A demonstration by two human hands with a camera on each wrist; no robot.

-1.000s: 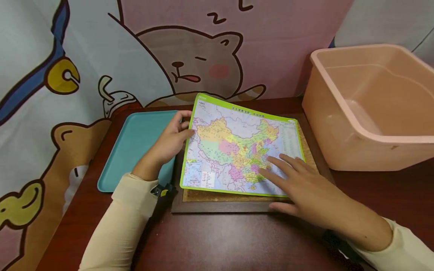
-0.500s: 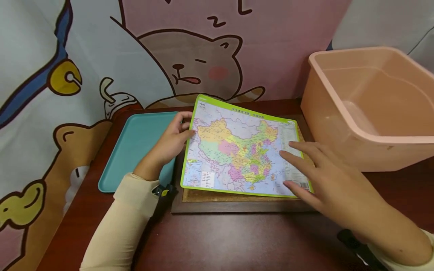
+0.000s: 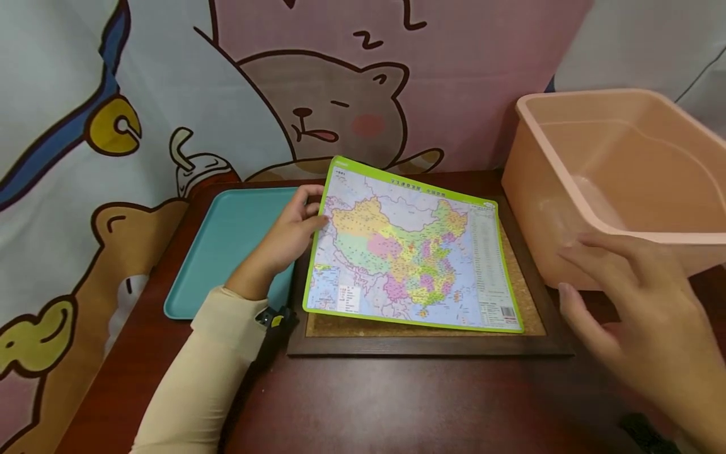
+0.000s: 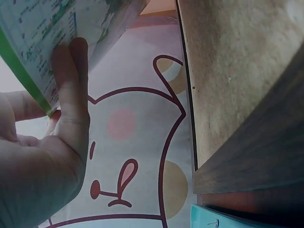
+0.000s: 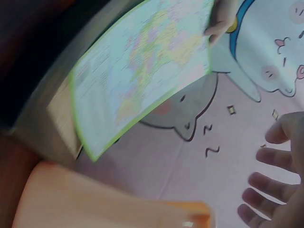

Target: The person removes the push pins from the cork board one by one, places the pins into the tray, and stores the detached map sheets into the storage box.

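Green-edged map (image 3: 405, 252) | left hand (image 3: 283, 243) pinches left edge; right hand (image 3: 635, 302) clear

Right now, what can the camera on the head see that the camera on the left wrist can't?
Only the head view shows the whole map sheet from above, the teal tray, the peach tub, the right hand open in the air touching nothing, and the dark table.

Only the left wrist view shows the map's underside close up, with the thumb pressed on it and its left edge raised off the board.

Both show the left hand pinching the map's green edge, the cork board in its brown frame, and the cartoon cloth behind.
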